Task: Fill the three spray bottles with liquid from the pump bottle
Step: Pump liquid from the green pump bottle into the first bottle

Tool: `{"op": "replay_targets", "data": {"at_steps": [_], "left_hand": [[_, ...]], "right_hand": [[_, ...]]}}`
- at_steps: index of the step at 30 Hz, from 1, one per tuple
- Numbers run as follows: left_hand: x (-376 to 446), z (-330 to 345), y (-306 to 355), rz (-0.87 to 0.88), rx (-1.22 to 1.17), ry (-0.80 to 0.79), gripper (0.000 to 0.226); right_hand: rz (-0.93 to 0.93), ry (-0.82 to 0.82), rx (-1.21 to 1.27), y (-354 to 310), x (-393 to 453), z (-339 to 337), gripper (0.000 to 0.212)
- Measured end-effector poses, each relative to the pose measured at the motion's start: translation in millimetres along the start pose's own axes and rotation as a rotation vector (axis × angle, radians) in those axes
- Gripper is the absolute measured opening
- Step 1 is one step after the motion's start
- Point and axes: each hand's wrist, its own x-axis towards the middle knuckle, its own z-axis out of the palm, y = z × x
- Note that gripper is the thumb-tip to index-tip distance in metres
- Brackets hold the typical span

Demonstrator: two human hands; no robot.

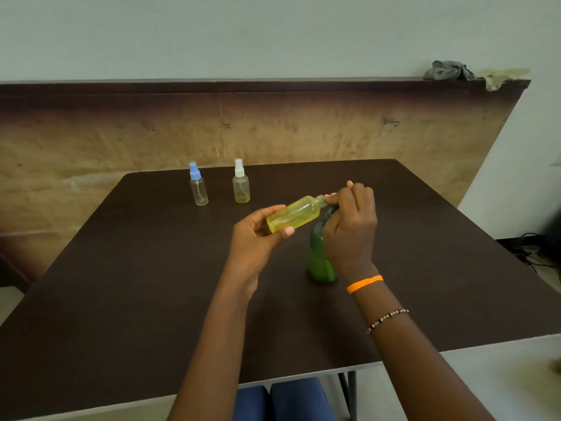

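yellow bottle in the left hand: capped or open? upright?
Open and tipped. The yellow bottle shows a bare threaded neck, no spray head, and lies nearly sideways in the left hand, its mouth at the green pump bottle.

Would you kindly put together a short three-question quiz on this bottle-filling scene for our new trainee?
1. True or false: the yellow bottle in the left hand has its spray cap on.
2. Which hand is on top of the green pump bottle?
A. left
B. right
C. neither
3. Fill in: the spray bottle standing farthest left on the table has a ____ cap.

Key:
1. False; its neck is bare and open.
2. B; the right hand covers the pump.
3. Blue; the blue-capped bottle stands left of the white-capped bottle.
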Motion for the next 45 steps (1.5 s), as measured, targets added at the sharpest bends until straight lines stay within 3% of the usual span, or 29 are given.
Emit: {"op": "replay_targets", "data": {"at_steps": [6,15,21,30,39,45], "left_hand": [[-1.3,0.2,3.0,0.003,-0.011,-0.007,0.036],[-1.1,2.0,-1.2,-0.006,-0.007,0.01,0.037],[-1.8,5.3,1.1,-0.002,-0.013,0.004,0.036],[-1.8,5.9,-1.2,-0.017,-0.017,0.007,0.036],[-0.6,6.1,-0.6,-0.011,-0.036,0.012,0.035],[2.5,5.5,-3.3,-0.024,-0.026,0.012,0.037]], "right_hand": [[0.008,-0.097,-0.025,-11.6,17.0,-9.7,0.023],[0.031,-0.018,-0.02,-1.7,-2.2,-0.4,0.027],[0.038,-0.124,-0.016,-9.0,13.3,-15.1,0.025],[0.033,0.007,-0.035,2.6,-2.4,-2.8,0.026],[0.046,-0.097,-0.031,-6.7,11.6,-10.7,0.024],[0.027,-0.015,-0.073,-1.1,-0.5,-1.5,0.023]]}}
